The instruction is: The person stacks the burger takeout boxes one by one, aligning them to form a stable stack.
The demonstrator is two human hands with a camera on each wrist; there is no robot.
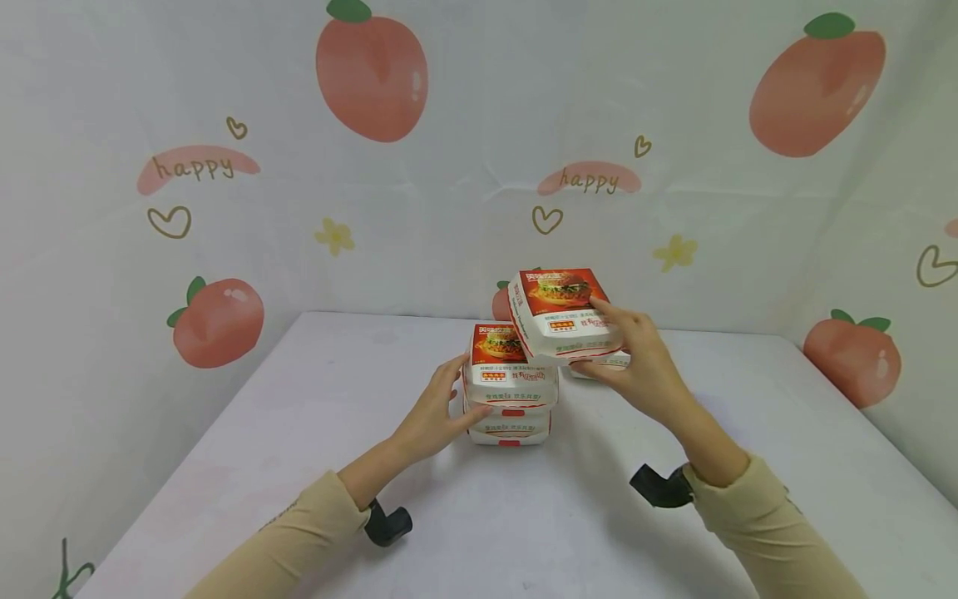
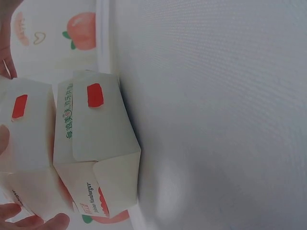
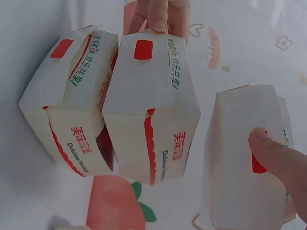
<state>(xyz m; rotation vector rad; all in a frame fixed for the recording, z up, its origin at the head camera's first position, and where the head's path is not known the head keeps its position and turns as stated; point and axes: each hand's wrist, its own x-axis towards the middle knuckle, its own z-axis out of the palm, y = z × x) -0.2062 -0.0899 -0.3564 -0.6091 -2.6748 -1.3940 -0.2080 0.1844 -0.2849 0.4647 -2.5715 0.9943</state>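
Two white hamburger boxes with red-and-orange lids stand stacked mid-table. My left hand (image 1: 430, 418) grips the upper box (image 1: 516, 387), thumb on its front and fingers along its left side. Beneath it sits the lower box (image 1: 509, 429), resting on the table. Up and to the right, my right hand (image 1: 644, 366) holds a third hamburger box (image 1: 565, 316), tilted, its near left corner overlapping the upper box's lid in the head view. The right wrist view shows the right thumb (image 3: 278, 158) pressed over the red tab on that box's front (image 3: 230, 167), apart from the stack.
Behind the right hand, part of another white box (image 1: 617, 360) shows on the white table (image 1: 359, 374). A cloth backdrop (image 1: 464, 100) printed with fruit, hearts and writing hangs at the table's far edge. Black wrist mounts (image 1: 387, 524) stick out from both sleeves.
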